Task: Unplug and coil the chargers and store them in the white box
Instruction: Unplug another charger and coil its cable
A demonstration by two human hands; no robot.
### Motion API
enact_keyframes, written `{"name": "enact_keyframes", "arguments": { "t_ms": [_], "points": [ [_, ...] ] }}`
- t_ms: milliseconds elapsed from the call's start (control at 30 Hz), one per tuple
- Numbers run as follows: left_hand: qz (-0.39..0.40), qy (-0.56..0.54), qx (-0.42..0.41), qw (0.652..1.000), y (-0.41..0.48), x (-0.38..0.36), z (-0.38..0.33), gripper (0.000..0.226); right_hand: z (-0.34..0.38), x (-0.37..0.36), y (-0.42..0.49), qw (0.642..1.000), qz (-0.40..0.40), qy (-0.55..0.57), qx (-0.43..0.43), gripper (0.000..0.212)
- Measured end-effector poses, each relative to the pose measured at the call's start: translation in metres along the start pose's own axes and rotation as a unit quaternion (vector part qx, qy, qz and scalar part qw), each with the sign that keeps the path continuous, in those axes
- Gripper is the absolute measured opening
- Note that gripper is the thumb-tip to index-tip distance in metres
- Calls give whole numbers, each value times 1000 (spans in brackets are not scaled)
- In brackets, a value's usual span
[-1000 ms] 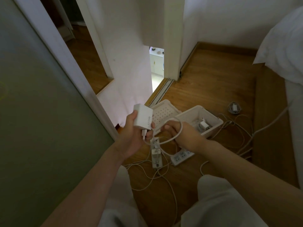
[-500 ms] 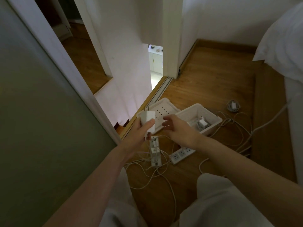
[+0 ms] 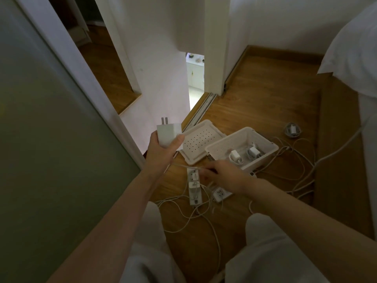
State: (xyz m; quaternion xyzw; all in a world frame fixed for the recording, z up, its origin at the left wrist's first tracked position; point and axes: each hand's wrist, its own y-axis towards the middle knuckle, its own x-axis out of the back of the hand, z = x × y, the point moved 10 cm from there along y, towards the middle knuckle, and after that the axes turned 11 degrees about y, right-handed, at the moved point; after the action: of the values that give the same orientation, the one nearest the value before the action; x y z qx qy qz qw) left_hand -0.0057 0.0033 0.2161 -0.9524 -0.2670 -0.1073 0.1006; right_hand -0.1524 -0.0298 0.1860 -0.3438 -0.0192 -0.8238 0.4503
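Left hand: the left hand is up over the floor, fingers and thumb wrapped round a white square plastic charger brick, metal prongs pointing up and away.
Right hand: the right hand is down low, its fingertips right at the thin white cable trailing from the brick. Pinching or only touching? Too blurred, cannot tell.
White box: the open white plastic box stands on the wooden floor just beyond the right hand. Its perforated white lid lies flat against its left side, and two white chargers are inside.
Strips: a long white power strip lies below the hands with small white plugs seated in it. A second white power strip is just beside it, partly under the right wrist.
Risk, tangle: the brick's cable runs down among loose white leads on the floor. Winding it now could, I'd judge, gather a neighbouring lead and knot the coil.
Risk, drag: if that cable is caught under a strip, a tug would slide the strip or wrench a seated plug crooked.
Risk, drop: only the brick's lower half is in the palm. A sharp pull on the cable could twist it out onto the lid.
Left over: a coiled white charger sits on the floor well apart from the box, toward the bed side, not yet boxed.
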Motion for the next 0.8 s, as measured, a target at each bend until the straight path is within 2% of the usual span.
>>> {"name": "enact_keyframes", "arguments": {
  "t_ms": [67, 167, 267, 467, 800],
  "points": [
    [-15, 96, -17, 995, 2, 5, 1, 58, 12, 15, -3, 996, -33, -79, 35, 28],
    [8, 258, -65, 964, 4, -2, 5, 68, 44, 35, -5, 965, -97, -215, 115, 23],
    [59, 326, -79, 940, 3, -12, 15, 71, 57, 54, -3, 939, -152, -274, 146, 22],
    [221, 285, -99, 927, -22, -40, 14, 60, 62, 79, -8, 924, -159, -304, 168, 29],
    [297, 185, -67, 935, -40, -67, 12, 34, 54, 80, 4, 949, -124, -256, 138, 31]
  ]
}}
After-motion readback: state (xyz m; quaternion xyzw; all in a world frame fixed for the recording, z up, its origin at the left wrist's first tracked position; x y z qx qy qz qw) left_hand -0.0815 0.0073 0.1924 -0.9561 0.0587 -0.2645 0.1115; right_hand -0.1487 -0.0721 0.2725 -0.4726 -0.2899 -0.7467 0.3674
